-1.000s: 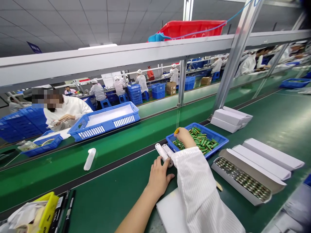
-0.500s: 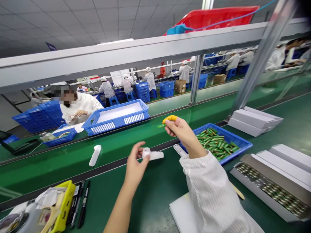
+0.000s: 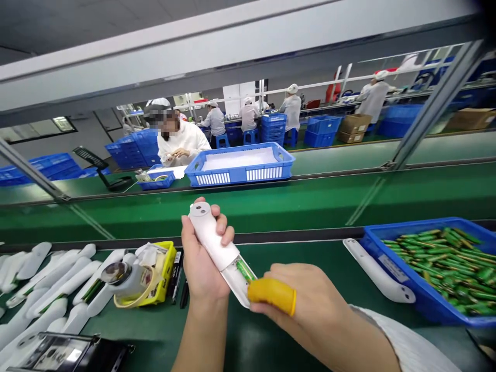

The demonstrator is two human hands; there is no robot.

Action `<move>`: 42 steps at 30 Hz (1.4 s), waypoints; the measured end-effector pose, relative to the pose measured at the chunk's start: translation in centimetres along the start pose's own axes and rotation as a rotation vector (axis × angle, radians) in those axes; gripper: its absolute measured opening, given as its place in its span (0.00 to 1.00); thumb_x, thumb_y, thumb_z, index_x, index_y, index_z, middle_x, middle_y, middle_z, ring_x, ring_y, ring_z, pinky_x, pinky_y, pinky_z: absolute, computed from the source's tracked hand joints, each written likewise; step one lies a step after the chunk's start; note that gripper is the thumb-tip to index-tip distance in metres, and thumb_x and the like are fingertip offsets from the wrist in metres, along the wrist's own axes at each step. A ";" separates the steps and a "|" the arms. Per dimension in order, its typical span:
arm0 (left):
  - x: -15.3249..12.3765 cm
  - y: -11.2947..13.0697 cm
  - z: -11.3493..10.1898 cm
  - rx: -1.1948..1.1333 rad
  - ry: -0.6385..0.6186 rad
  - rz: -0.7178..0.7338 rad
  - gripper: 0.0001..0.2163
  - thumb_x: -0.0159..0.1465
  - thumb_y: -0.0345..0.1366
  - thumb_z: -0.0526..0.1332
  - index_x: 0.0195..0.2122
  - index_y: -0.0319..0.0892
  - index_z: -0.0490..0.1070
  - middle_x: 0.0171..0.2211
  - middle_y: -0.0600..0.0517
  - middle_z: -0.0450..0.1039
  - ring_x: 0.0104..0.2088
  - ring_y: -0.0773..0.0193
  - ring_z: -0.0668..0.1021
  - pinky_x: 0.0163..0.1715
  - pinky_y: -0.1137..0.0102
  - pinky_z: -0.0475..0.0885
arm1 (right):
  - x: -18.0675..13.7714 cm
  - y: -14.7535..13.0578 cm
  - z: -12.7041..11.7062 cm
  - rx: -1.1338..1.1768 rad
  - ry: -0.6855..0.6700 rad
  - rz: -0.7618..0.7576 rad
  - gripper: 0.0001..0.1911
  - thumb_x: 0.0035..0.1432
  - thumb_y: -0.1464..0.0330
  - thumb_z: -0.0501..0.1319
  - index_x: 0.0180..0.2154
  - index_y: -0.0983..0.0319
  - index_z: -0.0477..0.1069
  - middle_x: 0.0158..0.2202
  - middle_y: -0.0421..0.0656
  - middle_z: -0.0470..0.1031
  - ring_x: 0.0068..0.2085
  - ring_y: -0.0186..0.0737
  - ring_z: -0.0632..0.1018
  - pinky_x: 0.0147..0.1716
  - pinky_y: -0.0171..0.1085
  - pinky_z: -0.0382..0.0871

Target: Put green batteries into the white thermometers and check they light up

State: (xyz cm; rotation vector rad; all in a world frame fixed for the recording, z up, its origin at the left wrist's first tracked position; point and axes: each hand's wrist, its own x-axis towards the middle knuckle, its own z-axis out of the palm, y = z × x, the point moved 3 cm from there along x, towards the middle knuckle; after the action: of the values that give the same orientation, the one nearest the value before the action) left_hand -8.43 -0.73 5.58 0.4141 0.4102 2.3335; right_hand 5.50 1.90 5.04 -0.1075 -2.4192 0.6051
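My left hand [image 3: 203,271] is wrapped round a white handheld device [image 3: 217,237], tilted with its rounded head up to the left. Two dark round openings show on that head. The device's lower end is uncovered, and a green battery [image 3: 243,268] lies in the slot there. My right hand [image 3: 306,294], with a yellow finger cot [image 3: 273,295] on one finger, is closed at the lower end of this slot. Its fingertips press on the battery's near end and partly hide it.
A blue tray of green batteries [image 3: 437,263] stands at right, beside a long white shell part [image 3: 377,271]. Several white devices [image 3: 58,279] lie at left, near a yellow basket [image 3: 166,271] and a bottle [image 3: 132,281]. Across the green belt [image 3: 321,201] are a blue crate [image 3: 240,175] and a co-worker [image 3: 184,139].
My view has swung left. My right hand has come down from above the belt, where it held green batteries, to the device. My left hand has turned the device's open slot toward it.
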 end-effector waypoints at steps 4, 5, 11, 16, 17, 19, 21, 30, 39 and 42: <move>-0.4 0.1 0.4 0.070 -0.123 0.031 0.14 0.68 0.40 0.46 0.37 0.41 0.69 0.27 0.52 0.64 0.20 0.74 0.65 0.16 0.82 0.64 | -0.1 2.0 1.8 0.450 -0.171 0.372 0.15 0.58 0.57 0.60 0.36 0.61 0.64 0.30 0.39 0.68 0.28 0.31 0.68 0.25 0.30 0.61; -0.5 0.0 0.6 0.086 -0.159 0.034 0.13 0.68 0.40 0.47 0.36 0.42 0.69 0.27 0.52 0.63 0.20 0.74 0.64 0.16 0.82 0.64 | -0.2 2.3 2.2 0.588 -0.199 0.431 0.16 0.57 0.55 0.60 0.36 0.62 0.63 0.31 0.39 0.67 0.28 0.31 0.68 0.25 0.29 0.61; -0.1 -0.1 0.5 0.016 -0.067 0.028 0.14 0.68 0.40 0.45 0.37 0.41 0.67 0.27 0.52 0.63 0.20 0.74 0.64 0.16 0.82 0.63 | 0.3 3.5 1.7 0.956 -0.130 0.445 0.13 0.59 0.60 0.60 0.39 0.61 0.62 0.31 0.39 0.69 0.32 0.32 0.69 0.32 0.32 0.63; 0.4 0.1 0.1 -0.063 0.081 0.008 0.14 0.68 0.39 0.43 0.38 0.41 0.66 0.27 0.53 0.62 0.20 0.74 0.63 0.16 0.81 0.62 | 0.8 4.6 -1.6 1.085 0.067 0.402 0.10 0.59 0.66 0.59 0.42 0.59 0.63 0.41 0.45 0.76 0.35 0.33 0.72 0.37 0.34 0.65; 0.4 0.1 0.1 -0.052 0.076 0.018 0.15 0.68 0.40 0.43 0.38 0.41 0.66 0.27 0.52 0.63 0.20 0.74 0.63 0.16 0.81 0.62 | 0.8 4.6 -1.9 1.099 0.099 0.406 0.11 0.59 0.66 0.60 0.43 0.58 0.64 0.43 0.45 0.76 0.35 0.32 0.72 0.39 0.34 0.65; 0.3 0.0 0.2 -0.036 0.073 0.017 0.14 0.68 0.40 0.43 0.38 0.41 0.66 0.27 0.52 0.63 0.20 0.74 0.63 0.16 0.81 0.63 | 0.8 4.6 -2.0 1.111 0.126 0.422 0.16 0.57 0.66 0.61 0.47 0.57 0.63 0.47 0.46 0.75 0.35 0.32 0.73 0.41 0.35 0.66; 0.2 -0.2 0.1 -0.032 0.076 0.005 0.14 0.68 0.40 0.43 0.38 0.40 0.66 0.27 0.52 0.63 0.20 0.74 0.63 0.17 0.81 0.63 | 0.7 4.5 -1.8 1.103 0.140 0.440 0.21 0.55 0.65 0.64 0.49 0.57 0.62 0.48 0.46 0.74 0.36 0.32 0.74 0.42 0.35 0.67; 0.0 -0.9 -0.1 0.040 0.013 0.022 0.15 0.68 0.40 0.44 0.38 0.41 0.69 0.28 0.52 0.64 0.21 0.74 0.65 0.18 0.81 0.64 | 0.4 3.7 -1.2 0.914 0.196 0.458 0.11 0.57 0.59 0.62 0.33 0.62 0.70 0.21 0.37 0.68 0.24 0.31 0.69 0.25 0.31 0.63; -0.9 -1.8 0.2 0.172 -0.014 0.080 0.13 0.67 0.40 0.48 0.37 0.42 0.69 0.28 0.52 0.66 0.22 0.73 0.67 0.19 0.80 0.65 | -0.5 1.3 -0.1 0.335 0.058 0.392 0.04 0.60 0.69 0.57 0.39 0.59 0.67 0.29 0.39 0.69 0.28 0.32 0.70 0.26 0.31 0.63; -1.3 -2.2 0.4 0.184 -0.019 0.077 0.13 0.67 0.39 0.47 0.38 0.42 0.69 0.29 0.52 0.67 0.22 0.72 0.67 0.19 0.80 0.65 | -0.6 1.6 0.3 0.230 0.115 0.423 0.06 0.59 0.67 0.58 0.39 0.60 0.65 0.24 0.37 0.66 0.23 0.32 0.67 0.21 0.31 0.60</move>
State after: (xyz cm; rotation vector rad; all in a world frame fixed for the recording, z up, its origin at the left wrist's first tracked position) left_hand -6.07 -0.09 4.83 0.5478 0.6128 2.3723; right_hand 5.68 3.03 3.76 -0.5504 -2.2079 1.0311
